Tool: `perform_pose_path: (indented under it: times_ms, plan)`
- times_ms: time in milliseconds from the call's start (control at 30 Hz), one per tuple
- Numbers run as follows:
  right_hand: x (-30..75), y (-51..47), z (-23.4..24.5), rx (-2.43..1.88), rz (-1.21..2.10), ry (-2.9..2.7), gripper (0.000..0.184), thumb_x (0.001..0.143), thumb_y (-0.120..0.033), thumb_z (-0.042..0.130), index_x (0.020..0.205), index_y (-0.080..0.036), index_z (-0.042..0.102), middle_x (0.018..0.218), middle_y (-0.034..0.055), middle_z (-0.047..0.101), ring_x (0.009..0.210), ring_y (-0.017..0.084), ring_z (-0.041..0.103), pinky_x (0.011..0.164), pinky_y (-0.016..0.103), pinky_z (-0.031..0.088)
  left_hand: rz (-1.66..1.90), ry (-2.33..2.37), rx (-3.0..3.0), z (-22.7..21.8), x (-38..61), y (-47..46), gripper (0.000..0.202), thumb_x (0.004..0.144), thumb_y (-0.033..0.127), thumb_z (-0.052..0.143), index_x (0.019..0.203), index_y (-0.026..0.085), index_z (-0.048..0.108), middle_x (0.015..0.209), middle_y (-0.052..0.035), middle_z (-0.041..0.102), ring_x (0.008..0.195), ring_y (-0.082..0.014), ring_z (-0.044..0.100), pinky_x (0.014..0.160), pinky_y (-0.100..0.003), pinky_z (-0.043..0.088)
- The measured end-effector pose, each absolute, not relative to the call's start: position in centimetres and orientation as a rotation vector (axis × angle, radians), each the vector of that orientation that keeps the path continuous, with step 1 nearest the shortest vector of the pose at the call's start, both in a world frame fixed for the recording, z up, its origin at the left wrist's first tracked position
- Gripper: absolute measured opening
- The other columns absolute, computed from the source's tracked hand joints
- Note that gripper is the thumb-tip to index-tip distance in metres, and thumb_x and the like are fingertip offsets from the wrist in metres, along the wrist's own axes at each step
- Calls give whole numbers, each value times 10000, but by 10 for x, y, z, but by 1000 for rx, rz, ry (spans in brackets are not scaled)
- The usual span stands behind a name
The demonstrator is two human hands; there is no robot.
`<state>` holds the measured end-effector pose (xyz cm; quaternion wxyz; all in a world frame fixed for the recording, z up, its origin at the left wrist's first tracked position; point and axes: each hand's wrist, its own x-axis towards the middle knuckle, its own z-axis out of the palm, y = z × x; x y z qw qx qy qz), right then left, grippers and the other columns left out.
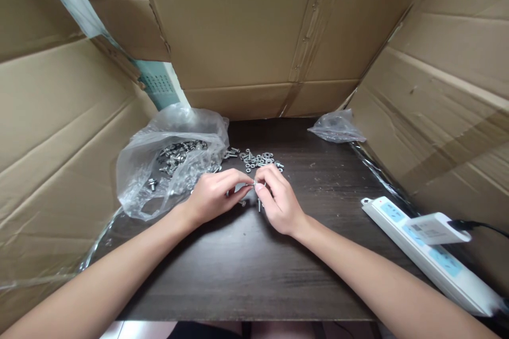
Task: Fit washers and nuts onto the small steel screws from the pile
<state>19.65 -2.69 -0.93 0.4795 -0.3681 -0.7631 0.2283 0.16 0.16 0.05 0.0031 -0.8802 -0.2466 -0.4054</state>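
My left hand pinches one end of a small metal bolt between thumb and fingertips. My right hand is closed around the bolt's other end, where a small washer or nut seems to sit, mostly covered by the fingers. Under the hands, one loose screw lies on the dark table. Another thin screw shows just below my right fingers; whether it touches them I cannot tell. Beyond the hands is a loose pile of nuts, washers and screws.
At the left, a clear plastic bag lies open with many bolts inside. A smaller plastic bag rests at the back right. A white power strip with a plugged-in adapter runs along the right. Cardboard walls enclose the table.
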Motion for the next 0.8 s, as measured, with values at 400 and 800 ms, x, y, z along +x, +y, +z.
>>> perform_pose_path:
  times_ms: [400, 800]
  plan:
    - [195, -26, -10, -942, 573, -1846, 256, 1040, -224, 397, 800, -217, 486, 840, 40, 545, 822, 197, 529, 767, 363, 426, -1269, -795, -2766, 0, 1, 2, 65, 976, 203, 628, 977, 161, 678, 848, -7, 746, 558, -72, 601, 552, -193, 461]
    - [196, -29, -11, -1000, 509, -1846, 159, 895, -148, 496, 1036, -216, 520, 1086, 92, 560, 987, 238, 561, 811, 390, 484, -1260, -834, -2747, 2, 0, 3, 86, 982, 231, 625, 962, 173, 687, 819, 1, 740, 535, -72, 585, 542, -196, 455]
